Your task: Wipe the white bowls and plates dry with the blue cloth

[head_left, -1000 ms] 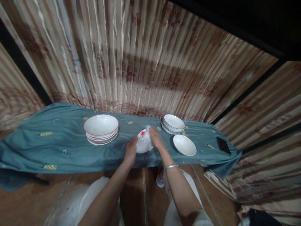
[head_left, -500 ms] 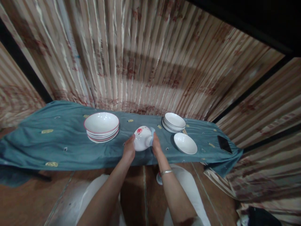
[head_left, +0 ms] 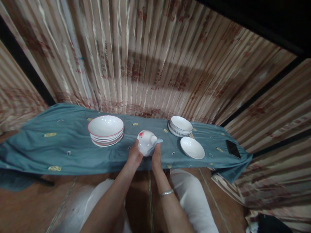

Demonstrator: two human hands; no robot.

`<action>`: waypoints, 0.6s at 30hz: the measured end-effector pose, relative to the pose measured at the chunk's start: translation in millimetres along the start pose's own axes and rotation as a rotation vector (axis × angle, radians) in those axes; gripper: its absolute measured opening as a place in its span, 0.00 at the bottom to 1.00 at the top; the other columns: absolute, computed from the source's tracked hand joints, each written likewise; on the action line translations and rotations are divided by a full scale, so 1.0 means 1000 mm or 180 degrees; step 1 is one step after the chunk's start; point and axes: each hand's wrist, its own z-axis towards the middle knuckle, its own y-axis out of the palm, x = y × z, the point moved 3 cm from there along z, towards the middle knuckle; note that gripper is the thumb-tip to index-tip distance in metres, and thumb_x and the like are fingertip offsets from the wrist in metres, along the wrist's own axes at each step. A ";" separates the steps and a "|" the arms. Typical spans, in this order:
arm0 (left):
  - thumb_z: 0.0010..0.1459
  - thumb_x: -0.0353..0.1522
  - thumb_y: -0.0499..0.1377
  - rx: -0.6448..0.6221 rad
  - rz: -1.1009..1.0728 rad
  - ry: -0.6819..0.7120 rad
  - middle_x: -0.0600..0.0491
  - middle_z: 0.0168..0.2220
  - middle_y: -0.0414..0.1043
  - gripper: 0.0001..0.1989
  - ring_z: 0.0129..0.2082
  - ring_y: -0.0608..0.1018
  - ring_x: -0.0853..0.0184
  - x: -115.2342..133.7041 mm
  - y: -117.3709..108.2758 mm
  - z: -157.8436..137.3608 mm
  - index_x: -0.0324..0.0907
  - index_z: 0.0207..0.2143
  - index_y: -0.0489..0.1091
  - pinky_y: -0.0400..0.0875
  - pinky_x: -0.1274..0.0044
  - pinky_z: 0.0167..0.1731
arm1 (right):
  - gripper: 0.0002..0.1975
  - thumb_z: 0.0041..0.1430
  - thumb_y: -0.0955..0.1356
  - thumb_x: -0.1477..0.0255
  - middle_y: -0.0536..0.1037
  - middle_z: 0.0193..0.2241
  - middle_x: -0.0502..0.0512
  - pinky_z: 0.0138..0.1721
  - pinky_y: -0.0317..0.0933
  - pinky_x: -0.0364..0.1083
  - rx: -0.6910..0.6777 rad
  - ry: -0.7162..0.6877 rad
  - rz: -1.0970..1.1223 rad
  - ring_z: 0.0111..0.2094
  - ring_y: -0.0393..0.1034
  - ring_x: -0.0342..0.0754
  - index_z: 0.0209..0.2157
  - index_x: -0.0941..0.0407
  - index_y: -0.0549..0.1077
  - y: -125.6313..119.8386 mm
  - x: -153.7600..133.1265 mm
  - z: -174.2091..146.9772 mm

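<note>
While white trousers (head_left: 191, 197) and a brown floor (head_left: 29, 207) with pale seam lines fill the foreground, two bare forearms reach forward, the right one wearing a silver bracelet (head_left: 167, 192). Just past the near edge of a long table, the left hand (head_left: 135, 153) grips a white bowl (head_left: 145, 142) by its side, thumb on the outside. The bowl is tipped over, its foot turned to the right and a red flower showing on its outer wall. The right hand (head_left: 156, 157) pinches a pale blue cloth (head_left: 159, 141) against the bowl by its foot; the fingers behind are hidden.

A teal tablecloth (head_left: 73, 139) covers the table, rumpled, with yellow patches and small pale squares, and hangs over the near edge. On it, to the left, stands a stack of red-rimmed dishes (head_left: 106, 139). To the right lies a single white dish (head_left: 192, 148); just beyond it is a smaller stack (head_left: 181, 126), and near the table's right end a black phone (head_left: 233, 149).

Behind the table hangs a pleated beige curtain (head_left: 145, 64) with reddish-brown print, between slanting black poles (head_left: 26, 64). The upper right corner is dark.
</note>
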 end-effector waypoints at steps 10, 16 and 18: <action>0.66 0.33 0.47 -0.0076 -0.0367 -0.0264 0.45 0.36 0.80 0.18 0.40 0.80 0.64 -0.003 0.002 0.003 0.34 0.50 0.70 0.72 0.73 0.48 | 0.40 0.64 0.52 0.52 0.49 0.66 0.72 0.66 0.40 0.58 0.0240 -0.0024 -0.0417 0.68 0.41 0.56 0.65 0.70 0.49 0.012 -0.011 -0.041; 0.66 0.35 0.46 -0.0199 -0.0406 -0.0445 0.47 0.33 0.79 0.19 0.38 0.81 0.62 -0.002 0.006 -0.005 0.34 0.50 0.70 0.73 0.71 0.48 | 0.30 0.69 0.51 0.63 0.41 0.68 0.66 0.65 0.44 0.60 -0.0058 -0.1166 -0.1071 0.69 0.36 0.53 0.67 0.63 0.45 0.005 -0.022 -0.072; 0.66 0.35 0.46 -0.0192 -0.0413 -0.0481 0.46 0.33 0.79 0.19 0.38 0.81 0.62 -0.001 0.006 -0.006 0.34 0.49 0.71 0.73 0.71 0.47 | 0.27 0.69 0.51 0.68 0.42 0.69 0.63 0.64 0.45 0.60 -0.0208 -0.1536 -0.1345 0.69 0.35 0.52 0.67 0.59 0.46 0.000 -0.028 -0.076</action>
